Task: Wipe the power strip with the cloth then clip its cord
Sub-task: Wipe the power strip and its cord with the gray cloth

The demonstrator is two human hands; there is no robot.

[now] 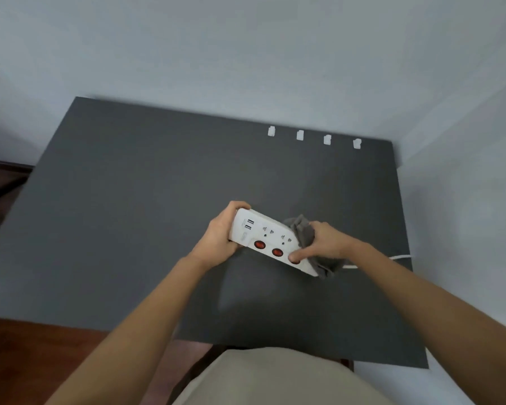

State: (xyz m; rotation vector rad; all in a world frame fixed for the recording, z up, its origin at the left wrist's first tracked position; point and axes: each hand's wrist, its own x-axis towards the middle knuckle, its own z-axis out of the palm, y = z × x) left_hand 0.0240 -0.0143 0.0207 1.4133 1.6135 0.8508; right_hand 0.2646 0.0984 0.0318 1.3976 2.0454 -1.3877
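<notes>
Both hands work near the surface's [129,200] right edge: the left hand [219,235] clamps the power strip's [263,238] end to steady it — the right hand [324,244], closed on the cloth [301,229], rubs its other end. Four clips [313,137] wait along the far edge for the cord [400,256].

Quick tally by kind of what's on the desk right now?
Power strip: 1
Grey cloth: 1
White cord: 1
White cord clips along the far edge: 4
Total: 7
</notes>
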